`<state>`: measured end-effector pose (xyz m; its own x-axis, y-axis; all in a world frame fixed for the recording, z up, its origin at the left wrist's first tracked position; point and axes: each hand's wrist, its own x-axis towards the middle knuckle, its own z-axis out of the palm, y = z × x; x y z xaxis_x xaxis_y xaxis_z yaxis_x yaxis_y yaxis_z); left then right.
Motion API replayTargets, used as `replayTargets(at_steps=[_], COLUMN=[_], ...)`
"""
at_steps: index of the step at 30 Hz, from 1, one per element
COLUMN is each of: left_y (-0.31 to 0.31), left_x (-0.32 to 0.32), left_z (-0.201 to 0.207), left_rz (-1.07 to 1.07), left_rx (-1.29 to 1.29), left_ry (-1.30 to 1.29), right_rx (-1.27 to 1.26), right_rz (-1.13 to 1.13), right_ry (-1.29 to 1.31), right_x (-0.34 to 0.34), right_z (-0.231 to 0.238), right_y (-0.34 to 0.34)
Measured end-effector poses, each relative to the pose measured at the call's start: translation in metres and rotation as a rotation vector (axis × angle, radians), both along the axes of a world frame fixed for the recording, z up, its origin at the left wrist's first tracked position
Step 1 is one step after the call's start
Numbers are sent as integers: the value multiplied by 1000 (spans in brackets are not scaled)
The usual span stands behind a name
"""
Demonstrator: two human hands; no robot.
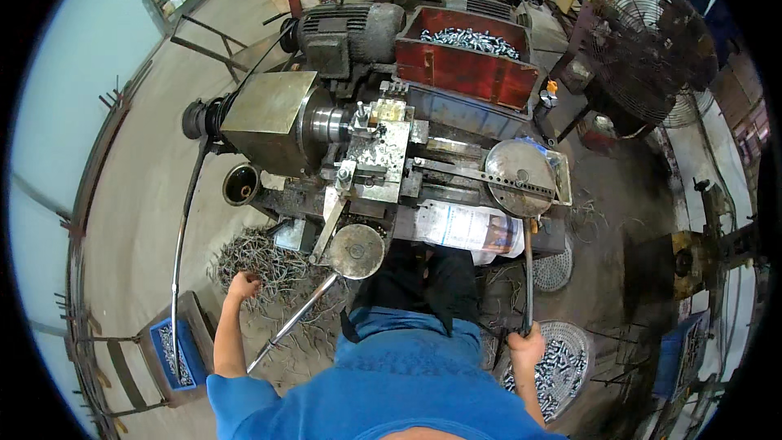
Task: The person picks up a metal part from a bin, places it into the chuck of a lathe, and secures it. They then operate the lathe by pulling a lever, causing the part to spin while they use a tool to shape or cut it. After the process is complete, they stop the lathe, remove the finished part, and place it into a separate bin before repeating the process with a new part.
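My right hand (pixel 526 345) is wrapped round the lower end of a long metal lever (pixel 529 265), which runs up to a round plate (pixel 521 178) at the right end of a small lathe. My left hand (pixel 244 285) hangs in the air at the left, above a heap of metal shavings (pixel 269 262). Its fingers are curled together; whatever they may hold is too small to make out. A second lever (pixel 295 319) slants down from a smaller round plate (pixel 358 251), with neither hand on it. The lathe's spindle (pixel 328 125) faces a tool slide (pixel 380 155).
A red bin (pixel 468 73) of small metal parts stands behind the lathe, near a motor (pixel 350 33). More parts fill a blue bin (pixel 186 352) at lower left and a round basket (pixel 562 363) beside my right hand. At right is a large fan (pixel 643 49).
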<state>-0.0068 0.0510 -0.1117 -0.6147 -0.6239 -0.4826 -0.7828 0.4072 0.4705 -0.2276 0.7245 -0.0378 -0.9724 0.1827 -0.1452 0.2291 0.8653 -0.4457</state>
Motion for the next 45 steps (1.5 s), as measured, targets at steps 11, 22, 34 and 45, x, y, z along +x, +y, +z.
replayTargets(at_steps=[11, 22, 34, 45], left_y=[-52, -2, -27, -117], left_x=[-93, -151, -144, 13], left_z=[-6, -82, -16, 196], left_rz=[-147, -42, -463, 209], left_rx=[-490, -581, -486, -958], left_ry=[87, -56, -284, 164], right_rx=[722, 128, -150, 431], right_rz=[-70, 340, 815, 1520], right_ry=[251, 382, 637, 644], right_x=[-220, -90, -184, -206], right_z=[21, -12, 135, 159], right_y=[95, -20, -166, -479])
